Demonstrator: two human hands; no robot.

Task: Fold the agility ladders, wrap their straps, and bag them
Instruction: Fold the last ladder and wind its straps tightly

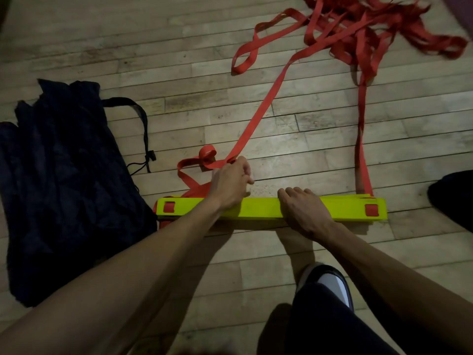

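Stacked yellow rungs (263, 208) lay on the floor, pinned by the flat, open right hand (304, 211); the left hand (230, 183) pinched the red strap (256, 119). Tangled slack beyond risked snagging.

A wooden floor (102, 47) of pale, worn planks fills the view, its boards running roughly crosswise, with scuffs and darker stains scattered over them and a brighter patch of light near the middle. At the bottom, a dark trouser leg (327, 324) reaches in, ending in a dark shoe with a white toe panel (330, 280) planted on the boards. At the right edge another dark shape (455, 198) lies on the floor, too cut off to identify.
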